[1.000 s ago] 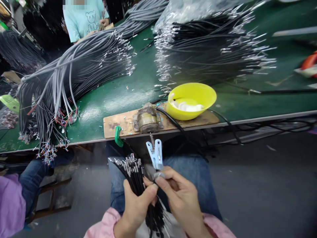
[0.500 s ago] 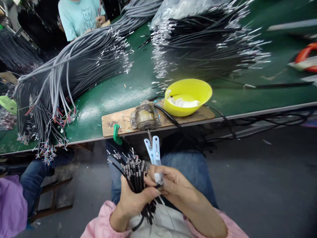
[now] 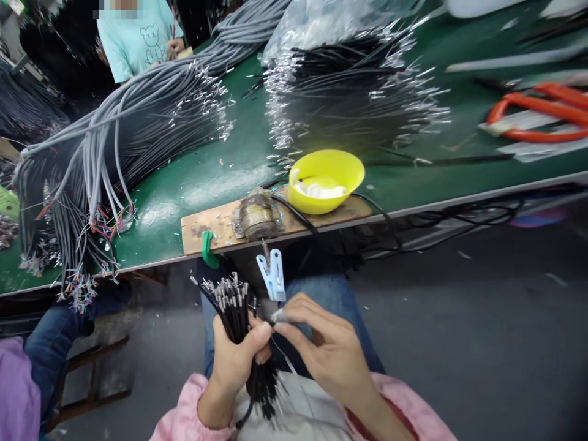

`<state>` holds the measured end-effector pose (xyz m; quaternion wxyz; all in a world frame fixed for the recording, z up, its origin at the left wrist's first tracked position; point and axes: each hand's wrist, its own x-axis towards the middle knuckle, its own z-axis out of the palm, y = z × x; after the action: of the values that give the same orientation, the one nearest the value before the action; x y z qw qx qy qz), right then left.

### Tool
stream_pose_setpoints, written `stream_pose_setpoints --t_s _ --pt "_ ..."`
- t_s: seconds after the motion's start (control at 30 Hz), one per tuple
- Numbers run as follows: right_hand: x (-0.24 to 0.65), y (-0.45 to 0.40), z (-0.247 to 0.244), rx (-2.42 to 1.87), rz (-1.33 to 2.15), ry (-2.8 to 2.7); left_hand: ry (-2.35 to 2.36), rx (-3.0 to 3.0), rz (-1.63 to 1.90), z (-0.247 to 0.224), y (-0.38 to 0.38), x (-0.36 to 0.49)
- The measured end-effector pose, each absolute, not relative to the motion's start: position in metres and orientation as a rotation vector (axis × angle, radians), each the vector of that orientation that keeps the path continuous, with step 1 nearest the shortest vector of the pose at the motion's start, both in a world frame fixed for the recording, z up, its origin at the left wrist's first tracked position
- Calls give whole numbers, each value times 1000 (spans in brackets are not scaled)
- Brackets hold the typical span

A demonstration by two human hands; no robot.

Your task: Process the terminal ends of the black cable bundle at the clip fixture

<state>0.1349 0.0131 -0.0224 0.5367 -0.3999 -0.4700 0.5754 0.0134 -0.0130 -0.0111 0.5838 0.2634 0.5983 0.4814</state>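
My left hand (image 3: 236, 358) is wrapped around a bundle of short black cables (image 3: 234, 306). Their silvery upper ends stick up above the fist, and the lower ends hang over my lap. Close beside its thumb, my right hand (image 3: 321, 343) pinches the shiny end of one cable (image 3: 272, 320), which is partly hidden by the fingers. A whitish covering shows at the right index fingertip. Just beyond the hands, a light blue clothespin (image 3: 273, 275) hangs on the shaft of a small motor (image 3: 258, 215), which is fixed to a wooden board (image 3: 202, 228).
On the green table (image 3: 160, 214), a yellow bowl (image 3: 321, 199) holds white bits. A pile of black cables (image 3: 344, 86) lies behind it, grey cables (image 3: 110, 116) at left, orange-handled scissors (image 3: 528, 119) at right. A green clamp (image 3: 209, 250) grips the edge. Another person (image 3: 138, 43) sits opposite.
My right hand has shifted so its fingertips now meet beside the left thumb, with the hand further from the bundle. The head view has turned slightly right, bringing more of the scissors into sight.
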Motion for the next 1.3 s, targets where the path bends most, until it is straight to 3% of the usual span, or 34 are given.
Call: stream_pose_setpoints --t_s 0.23,0.5,0.93,1.3 --pt "132 22 -33 -760 2051 -693 1383 771 1202 -7 -13 15" --pt "126 67 -12 -979 1577 -996 1474 935 1400 3 -10 9" --pt "117 76 3 -800 1870 -561 1557 1042 1444 -3 5 14" --pt "120 60 -28 -772 2052 -304 1530 964 1437 -9 2 22"
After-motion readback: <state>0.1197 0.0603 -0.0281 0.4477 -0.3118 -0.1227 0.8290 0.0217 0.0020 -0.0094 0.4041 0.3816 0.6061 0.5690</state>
